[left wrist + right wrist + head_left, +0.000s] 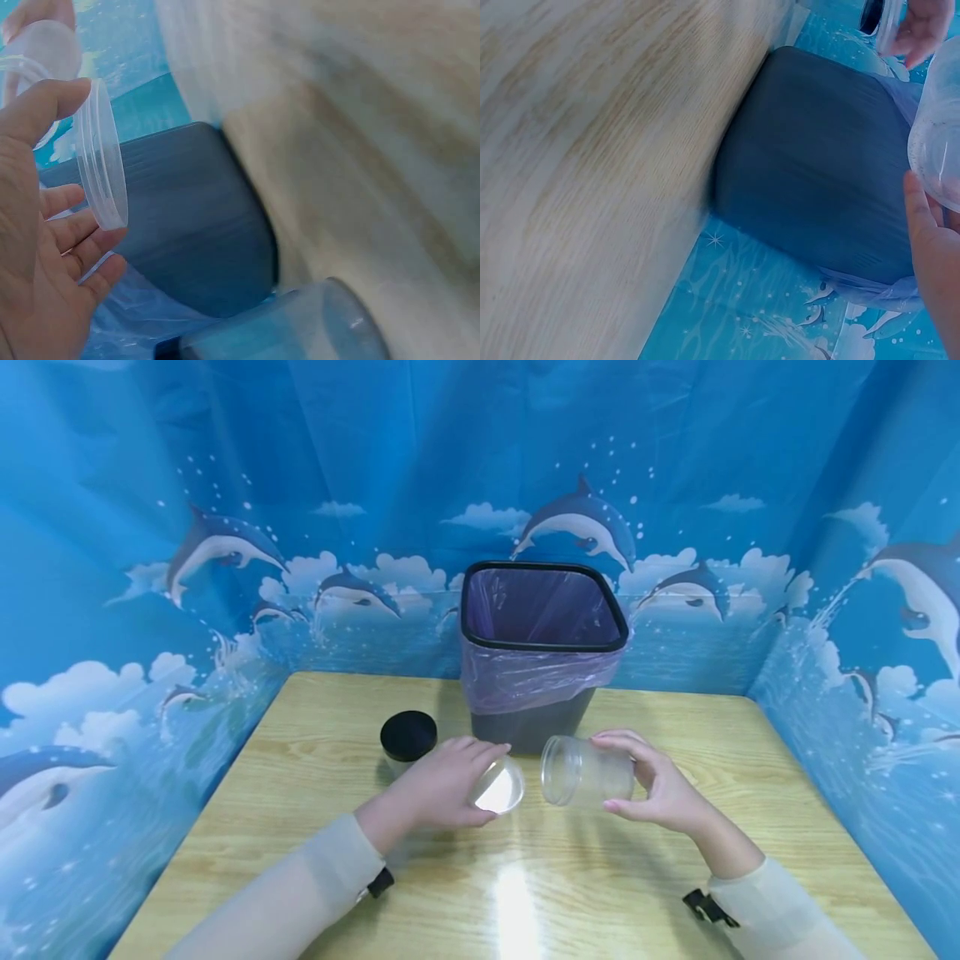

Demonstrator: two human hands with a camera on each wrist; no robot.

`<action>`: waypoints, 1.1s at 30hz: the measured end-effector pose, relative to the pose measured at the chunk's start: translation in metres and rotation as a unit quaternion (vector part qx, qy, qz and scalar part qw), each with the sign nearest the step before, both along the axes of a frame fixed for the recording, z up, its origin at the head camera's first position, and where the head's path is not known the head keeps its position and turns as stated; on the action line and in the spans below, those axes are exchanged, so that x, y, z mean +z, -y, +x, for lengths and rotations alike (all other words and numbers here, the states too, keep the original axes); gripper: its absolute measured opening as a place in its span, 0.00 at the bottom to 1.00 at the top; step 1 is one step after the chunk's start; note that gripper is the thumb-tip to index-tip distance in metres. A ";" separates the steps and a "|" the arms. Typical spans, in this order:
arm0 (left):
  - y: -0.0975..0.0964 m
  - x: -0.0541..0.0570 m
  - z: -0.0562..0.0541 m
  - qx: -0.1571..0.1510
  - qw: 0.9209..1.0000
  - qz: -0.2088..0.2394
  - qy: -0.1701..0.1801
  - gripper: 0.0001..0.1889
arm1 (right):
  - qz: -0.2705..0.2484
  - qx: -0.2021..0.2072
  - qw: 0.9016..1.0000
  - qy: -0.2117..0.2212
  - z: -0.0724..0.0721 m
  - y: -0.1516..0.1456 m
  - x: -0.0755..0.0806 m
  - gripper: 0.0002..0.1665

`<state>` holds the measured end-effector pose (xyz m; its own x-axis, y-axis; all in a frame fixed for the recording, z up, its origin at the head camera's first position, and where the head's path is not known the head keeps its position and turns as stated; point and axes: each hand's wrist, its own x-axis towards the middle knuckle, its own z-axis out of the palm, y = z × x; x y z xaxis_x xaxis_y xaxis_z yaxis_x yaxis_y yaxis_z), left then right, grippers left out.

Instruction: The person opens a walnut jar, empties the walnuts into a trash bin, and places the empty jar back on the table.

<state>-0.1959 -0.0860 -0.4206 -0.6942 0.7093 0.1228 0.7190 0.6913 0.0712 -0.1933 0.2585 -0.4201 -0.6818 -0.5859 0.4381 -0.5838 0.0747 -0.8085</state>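
My left hand (453, 783) pinches a clear round lid (103, 161) between thumb and fingers, its flat face turned toward the right in the head view. Across from it, my right hand (663, 789) grips a clear plastic jar (592, 772) by its base end. The jar lies tipped on its side in the air, its threaded mouth facing the lid with a small gap between them. Nothing shows inside the jar. A second clear jar with a black lid (408, 735) stands on the table behind my left hand, partly hidden by it.
A dark grey bin (517, 727) lined with a purple bag (540, 681) stands at the back of the wooden table (330, 718), just beyond both hands. Blue dolphin-print curtains (390, 460) enclose the table at the back and sides.
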 end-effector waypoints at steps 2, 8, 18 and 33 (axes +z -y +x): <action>-0.001 0.005 0.000 -0.002 1.000 0.006 -0.007 0.50 | -0.001 -0.004 1.000 0.001 0.000 0.001 0.000 0.46; -0.006 0.013 0.000 -0.019 0.999 0.019 -0.017 0.50 | -0.001 -0.007 1.000 0.001 -0.001 0.005 -0.002 0.46; -0.012 0.015 0.003 -0.020 0.999 0.024 -0.019 0.53 | 0.009 -0.002 1.000 -0.011 -0.002 0.008 -0.007 0.46; -0.017 0.021 0.004 -0.050 0.995 0.085 -0.006 0.57 | 0.027 -0.008 1.000 0.013 0.000 0.011 -0.009 0.45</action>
